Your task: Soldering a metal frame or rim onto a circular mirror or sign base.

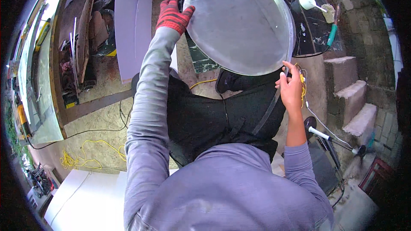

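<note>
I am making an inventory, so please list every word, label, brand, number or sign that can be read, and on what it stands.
None can be read.
Round metal piece: no lettering visible.
Yellow-and-black tool at upper left: any marking is too small to read.
Pale tabletop at left: the same.
</note>
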{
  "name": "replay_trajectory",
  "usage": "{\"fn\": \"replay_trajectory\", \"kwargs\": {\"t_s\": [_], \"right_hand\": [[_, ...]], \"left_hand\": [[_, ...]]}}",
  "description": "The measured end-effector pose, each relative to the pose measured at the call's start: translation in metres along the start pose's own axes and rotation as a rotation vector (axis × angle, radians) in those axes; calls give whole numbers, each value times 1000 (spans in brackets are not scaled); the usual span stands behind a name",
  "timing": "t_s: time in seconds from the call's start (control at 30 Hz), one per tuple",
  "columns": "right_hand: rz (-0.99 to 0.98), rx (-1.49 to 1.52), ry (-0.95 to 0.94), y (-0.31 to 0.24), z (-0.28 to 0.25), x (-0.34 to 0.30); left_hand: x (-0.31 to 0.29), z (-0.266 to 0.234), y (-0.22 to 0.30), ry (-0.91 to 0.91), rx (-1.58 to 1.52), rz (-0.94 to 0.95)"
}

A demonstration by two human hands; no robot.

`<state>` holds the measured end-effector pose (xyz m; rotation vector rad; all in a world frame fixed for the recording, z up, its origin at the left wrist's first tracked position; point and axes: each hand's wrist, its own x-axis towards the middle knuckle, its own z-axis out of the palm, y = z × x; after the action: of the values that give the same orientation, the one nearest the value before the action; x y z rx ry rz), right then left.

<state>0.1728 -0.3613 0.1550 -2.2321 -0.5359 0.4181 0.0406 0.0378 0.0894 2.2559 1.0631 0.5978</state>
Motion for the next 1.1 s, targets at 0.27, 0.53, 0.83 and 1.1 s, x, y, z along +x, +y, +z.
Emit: {"fn": "replay_trajectory", "kwargs": {"t_s": [0.27,0.53,0.83,1.1], "right_hand": [[133,162,57,2,15,6],[67,270,78,3,18,22],[80,175,40,8,-10,52],[138,325,-13,14,-12,41]], "left_hand": [[-4,-2,-5,-19,-40,-2],[-17,-2,-6,-9,-85,-12],[-67,-1,-2,47,-78,60],[-63,1,-6,59,-365,66]]}}
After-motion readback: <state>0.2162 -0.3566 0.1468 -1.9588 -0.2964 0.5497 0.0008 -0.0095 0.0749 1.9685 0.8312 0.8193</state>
